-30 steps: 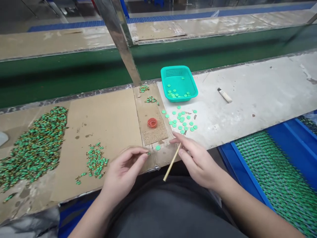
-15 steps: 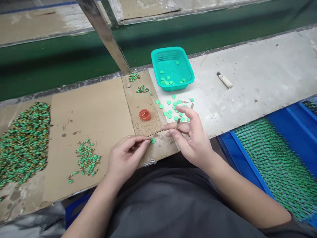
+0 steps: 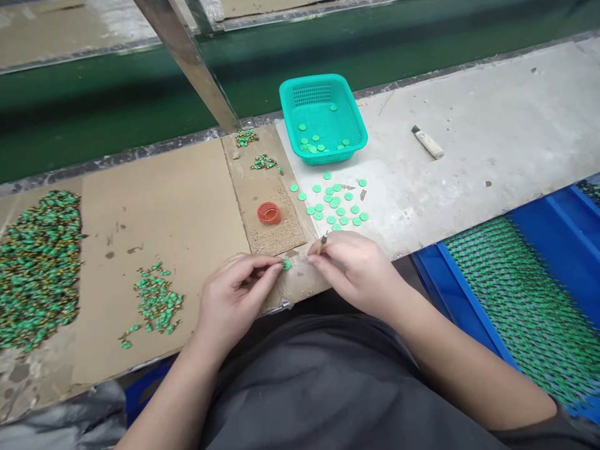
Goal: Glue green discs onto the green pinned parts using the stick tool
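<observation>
Green panelling (image 3: pixel 375 47) runs along the far edge of the long, stained surface (image 3: pixel 497 131), with a slanting metal post (image 3: pixel 197 69) rising at the far side. At the near edge, I see the left hand (image 3: pixel 237 290) with thumb and forefinger tips together, touching the left edge of a round green button (image 3: pixel 286 265); I cannot tell whether something small sits between them. To its right, the right hand (image 3: pixel 354 265) is clamped on a thin tool (image 3: pixel 322 244), dark tip up, just beside the button but apart from it. Beyond my two hands lies a narrow piece of cardboard (image 3: pixel 255 197), bearing a red cap (image 3: pixel 269 214) and, farther off, two small clusters of green and gold pieces (image 3: pixel 264 162). Loose green buttons (image 3: pixel 334 202) are scattered to the right of the cap, mostly on the pale area, and behind them stands a turquoise basket (image 3: pixel 355 155) with more buttons inside. Farther right, a white tube (image 3: pixel 429 144) with a dark end lies on its own. Over on the left, I have a small pile (image 3: pixel 157 300) on the wide cardboard (image 3: pixel 187 200) and a large heap (image 3: pixel 40 262) beyond its left edge. Low at the right, a blue tray (image 3: pixel 541 234) holds rows of green pieces (image 3: pixel 520 306).
</observation>
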Tool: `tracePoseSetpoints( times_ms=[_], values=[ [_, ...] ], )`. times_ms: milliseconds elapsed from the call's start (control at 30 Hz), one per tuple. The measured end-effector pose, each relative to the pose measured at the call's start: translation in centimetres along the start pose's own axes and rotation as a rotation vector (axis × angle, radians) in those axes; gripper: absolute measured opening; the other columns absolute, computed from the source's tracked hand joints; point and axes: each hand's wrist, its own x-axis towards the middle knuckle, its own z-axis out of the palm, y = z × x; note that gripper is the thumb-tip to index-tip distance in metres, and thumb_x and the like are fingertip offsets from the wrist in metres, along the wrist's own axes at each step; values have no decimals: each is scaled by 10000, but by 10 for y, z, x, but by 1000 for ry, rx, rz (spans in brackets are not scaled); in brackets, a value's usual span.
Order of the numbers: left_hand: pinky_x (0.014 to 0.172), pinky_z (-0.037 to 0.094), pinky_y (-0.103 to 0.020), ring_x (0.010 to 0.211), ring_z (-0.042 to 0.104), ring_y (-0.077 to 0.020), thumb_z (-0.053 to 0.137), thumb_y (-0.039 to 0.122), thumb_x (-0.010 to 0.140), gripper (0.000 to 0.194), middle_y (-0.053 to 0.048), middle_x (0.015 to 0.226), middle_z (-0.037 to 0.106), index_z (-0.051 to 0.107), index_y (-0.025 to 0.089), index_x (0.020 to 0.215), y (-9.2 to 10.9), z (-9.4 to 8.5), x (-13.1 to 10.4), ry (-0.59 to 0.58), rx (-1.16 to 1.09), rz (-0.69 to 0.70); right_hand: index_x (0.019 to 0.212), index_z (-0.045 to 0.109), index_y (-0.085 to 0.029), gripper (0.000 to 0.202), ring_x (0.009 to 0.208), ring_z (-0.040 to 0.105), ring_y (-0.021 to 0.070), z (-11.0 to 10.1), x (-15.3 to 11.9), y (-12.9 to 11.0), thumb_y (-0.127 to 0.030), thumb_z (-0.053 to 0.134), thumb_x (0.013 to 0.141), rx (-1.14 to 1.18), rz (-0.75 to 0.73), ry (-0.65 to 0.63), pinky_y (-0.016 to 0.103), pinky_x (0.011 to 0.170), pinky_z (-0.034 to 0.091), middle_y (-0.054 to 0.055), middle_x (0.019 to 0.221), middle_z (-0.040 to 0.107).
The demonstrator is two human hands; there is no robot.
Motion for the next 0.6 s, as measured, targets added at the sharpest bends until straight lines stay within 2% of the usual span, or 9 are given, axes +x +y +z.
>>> tracePoseSetpoints(
  times_ms=[133, 233, 433, 600],
  values=[
    [711, 598, -316, 734, 726, -174, 799, 382, 1022, 124, -9, 891, 846, 882, 296, 986, -1, 0, -1, 1, -1, 48, 1071, 769, -192, 246, 1014, 812, 283, -1, -6, 3, -256, 564, 1192, -58, 59, -146, 461, 952, 663, 116, 1041, 850],
    [758, 616, -322, 787, 765, -180, 792, 341, 1038, 101, -10, 926, 867, 874, 294, 1002, -2, 0, -1, -5, 0, 110, 1077, 796, -177, 236, 1068, 834, 311, -1, -8, 6, -216, 581, 1165, -41, 98, -196, 489, 995, 678, 145, 1106, 870],
    [823, 634, -333, 837, 804, -183, 784, 273, 1050, 91, 0, 959, 882, 870, 295, 1031, -3, 0, -1, -11, 7, 192, 1066, 824, -200, 220, 1133, 858, 262, 6, 3, 8, -176, 616, 1134, 157, 126, -132, 394, 1060, 674, 96, 1154, 896],
    [836, 631, -328, 858, 805, -178, 783, 263, 1050, 98, 7, 990, 886, 872, 303, 1057, -5, 0, -2, -25, -11, 176, 996, 808, -200, 238, 1037, 846, 221, 27, 16, 12, -217, 630, 1152, 241, 104, -111, 337, 969, 653, 76, 1081, 875]
  ],
)
